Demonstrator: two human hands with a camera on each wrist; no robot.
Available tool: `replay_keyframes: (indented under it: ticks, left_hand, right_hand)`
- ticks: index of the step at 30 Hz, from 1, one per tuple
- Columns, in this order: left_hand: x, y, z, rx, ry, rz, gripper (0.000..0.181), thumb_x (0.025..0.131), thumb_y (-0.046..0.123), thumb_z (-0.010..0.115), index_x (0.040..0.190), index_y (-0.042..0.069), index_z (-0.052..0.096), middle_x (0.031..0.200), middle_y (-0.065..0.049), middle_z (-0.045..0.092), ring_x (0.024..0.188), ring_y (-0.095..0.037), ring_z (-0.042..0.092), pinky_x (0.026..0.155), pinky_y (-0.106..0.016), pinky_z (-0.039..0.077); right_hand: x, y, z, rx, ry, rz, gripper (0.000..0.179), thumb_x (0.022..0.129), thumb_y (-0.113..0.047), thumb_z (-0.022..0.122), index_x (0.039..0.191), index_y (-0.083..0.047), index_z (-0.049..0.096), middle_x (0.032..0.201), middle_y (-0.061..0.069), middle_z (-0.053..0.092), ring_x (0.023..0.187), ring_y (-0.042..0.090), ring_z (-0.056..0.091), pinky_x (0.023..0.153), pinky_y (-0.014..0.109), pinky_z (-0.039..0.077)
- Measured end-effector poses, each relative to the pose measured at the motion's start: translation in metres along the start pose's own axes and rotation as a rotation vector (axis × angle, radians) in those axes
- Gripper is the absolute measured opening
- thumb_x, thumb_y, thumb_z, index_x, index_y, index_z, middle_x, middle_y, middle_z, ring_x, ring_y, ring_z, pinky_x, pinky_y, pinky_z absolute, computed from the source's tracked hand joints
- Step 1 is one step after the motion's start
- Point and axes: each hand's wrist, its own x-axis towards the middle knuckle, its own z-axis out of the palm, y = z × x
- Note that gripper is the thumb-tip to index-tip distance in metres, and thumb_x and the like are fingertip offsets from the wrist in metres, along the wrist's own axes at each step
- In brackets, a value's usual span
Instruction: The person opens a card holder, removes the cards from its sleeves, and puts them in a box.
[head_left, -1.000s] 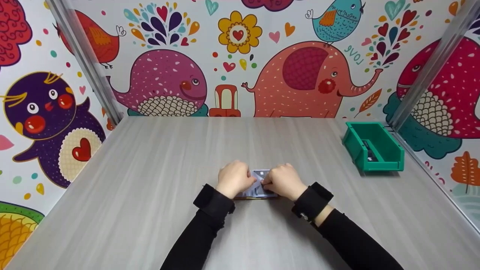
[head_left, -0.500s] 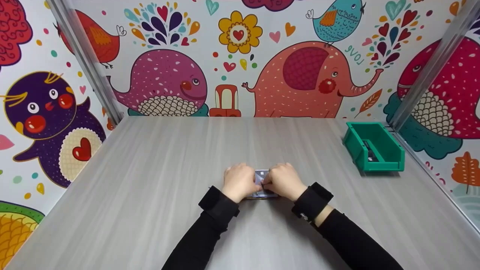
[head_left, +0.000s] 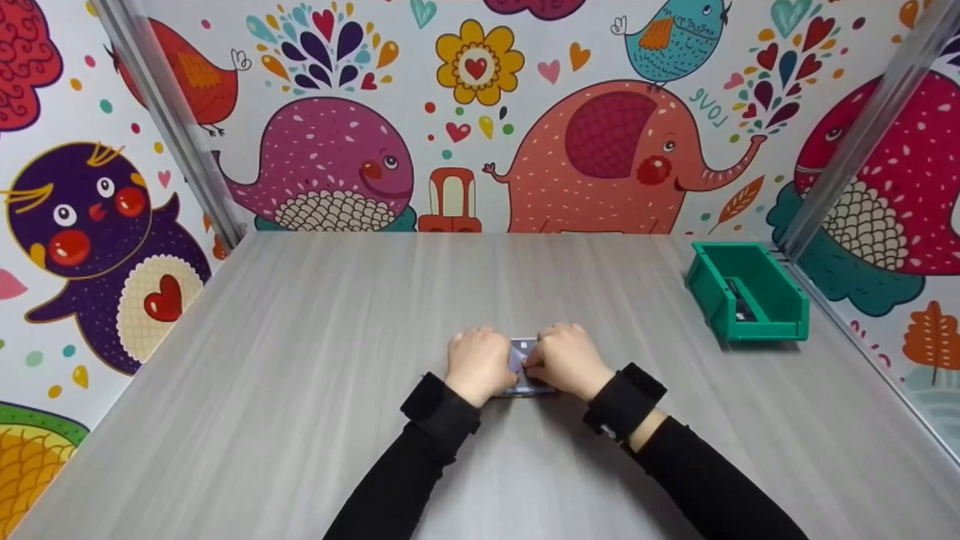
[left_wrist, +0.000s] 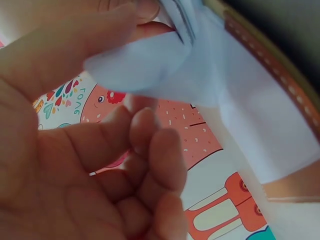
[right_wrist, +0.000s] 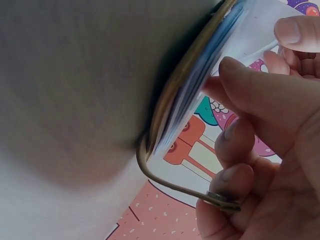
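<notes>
Between the hands, low over the table, a small wallet-style card holder (head_left: 523,346) lies spread with clear plastic sleeves inside. Its brown, stitched cover edge (left_wrist: 280,75) shows in the left wrist view. My left hand (head_left: 480,366) pinches a translucent sleeve (left_wrist: 135,67) between thumb and fingers. On the other side, my right hand (head_left: 568,361) holds the stack of sleeves (right_wrist: 192,85) at its edge with thumb and index finger. The right hand's lower fingers curl at the end of the holder's strap (right_wrist: 175,187), where a metal snap shows. In the head view both hands cover much of the holder.
A green bin (head_left: 776,331) stands at the table's right side with dark items (head_left: 741,304) inside. Patterned wall panels (head_left: 465,150) border the wood-grain table (head_left: 315,315) at the back and sides, with metal posts (head_left: 176,135) at the corners.
My left hand has shifted right, closer to the right hand, covering more of the card holder's left part. Its thumb has drawn back slightly since half a second ago. The right hand stays in place.
</notes>
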Motion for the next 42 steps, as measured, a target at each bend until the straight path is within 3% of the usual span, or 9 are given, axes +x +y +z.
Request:
replay_keyframes:
  ticks: [10, 21, 30, 37, 42]
  left_hand:
    - [0.001, 0.003, 0.004, 0.030, 0.009, -0.018, 0.021, 0.067, 0.020, 0.081, 0.064, 0.014, 0.060, 0.074, -0.002, 0.065, 0.069, -0.022, 0.060, 0.066, -0.037, 0.041]
    - [0.001, 0.003, 0.010, 0.084, 0.039, -0.003, 0.018, 0.065, 0.020, 0.082, 0.067, 0.015, 0.065, 0.072, -0.001, 0.067, 0.066, -0.021, 0.062, 0.066, -0.038, 0.041]
    - [0.003, 0.001, 0.009, 0.044, 0.021, -0.015, 0.020, 0.065, 0.020, 0.082, 0.064, 0.015, 0.062, 0.072, -0.001, 0.066, 0.067, -0.022, 0.063, 0.067, -0.039, 0.042]
    - [0.004, 0.001, 0.007, 0.049, -0.005, -0.033, 0.018, 0.065, 0.021, 0.081, 0.066, 0.015, 0.063, 0.073, 0.000, 0.067, 0.069, -0.022, 0.063, 0.068, -0.038, 0.044]
    - [0.003, -0.001, 0.004, 0.017, -0.021, -0.050, 0.015, 0.068, 0.020, 0.078, 0.069, 0.014, 0.064, 0.073, 0.000, 0.066, 0.069, -0.021, 0.062, 0.068, -0.037, 0.043]
  right_hand:
    - [0.000, 0.001, -0.002, 0.017, 0.012, -0.026, 0.013, 0.067, -0.014, 0.088, 0.078, -0.017, 0.081, 0.069, -0.003, 0.059, 0.068, 0.021, 0.055, 0.061, 0.035, 0.037]
    - [0.001, 0.001, -0.002, 0.034, 0.007, -0.043, 0.013, 0.066, -0.014, 0.088, 0.076, -0.018, 0.080, 0.069, -0.003, 0.060, 0.067, 0.021, 0.053, 0.060, 0.035, 0.036]
    - [0.001, 0.001, -0.002, 0.031, 0.000, -0.041, 0.014, 0.066, -0.014, 0.087, 0.077, -0.019, 0.080, 0.067, -0.004, 0.056, 0.066, 0.021, 0.051, 0.060, 0.037, 0.036]
    - [0.000, 0.004, -0.004, 0.032, -0.010, -0.030, 0.026, 0.064, -0.014, 0.087, 0.089, -0.019, 0.081, 0.066, -0.006, 0.051, 0.064, 0.018, 0.048, 0.061, 0.038, 0.038]
    - [0.000, 0.004, -0.009, 0.031, -0.015, -0.019, 0.030, 0.065, -0.014, 0.087, 0.093, -0.019, 0.081, 0.067, -0.004, 0.050, 0.064, 0.019, 0.045, 0.059, 0.036, 0.033]
